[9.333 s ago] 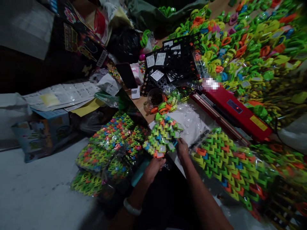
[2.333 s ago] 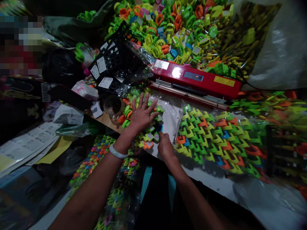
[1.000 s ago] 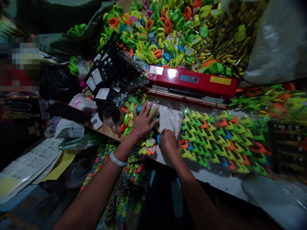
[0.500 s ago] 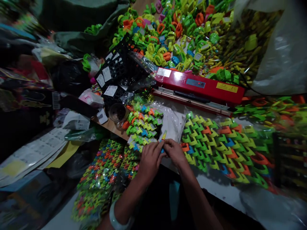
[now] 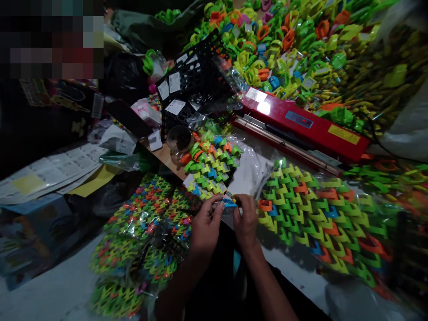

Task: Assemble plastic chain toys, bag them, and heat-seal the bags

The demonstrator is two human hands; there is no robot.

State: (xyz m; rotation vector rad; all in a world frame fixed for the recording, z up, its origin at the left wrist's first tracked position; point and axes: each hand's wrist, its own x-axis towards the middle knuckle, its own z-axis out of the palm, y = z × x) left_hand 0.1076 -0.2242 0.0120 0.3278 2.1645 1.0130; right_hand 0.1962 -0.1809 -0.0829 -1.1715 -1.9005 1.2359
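Between my two hands is a small blue plastic piece (image 5: 228, 203) with bits of other colours on it; its exact kind is too small to make out. My left hand (image 5: 205, 225) pinches its left side between thumb and fingers. My right hand (image 5: 246, 218), fingers curled, grips it from the right. Just beyond my hands lie rows of bright plastic toy watches (image 5: 214, 167) in green, yellow, orange and blue. To the right, more overlapping rows of toy watches (image 5: 301, 200) lie under clear film. A clear plastic bag (image 5: 250, 165) sits between the two groups.
A red heat sealer (image 5: 301, 120) stands behind the rows. Behind it is a loose heap of toy watches (image 5: 284, 40). Black trays (image 5: 187, 84) and a clear cup (image 5: 179, 139) are at back left. Packed bags (image 5: 140, 218) lie lower left, near printed sheets (image 5: 70, 167).
The view has shifted left, so the table's things appear further right. The yellow tapered tip above my fingers no longer shows. My hands are further apart, with the blue piece between them.
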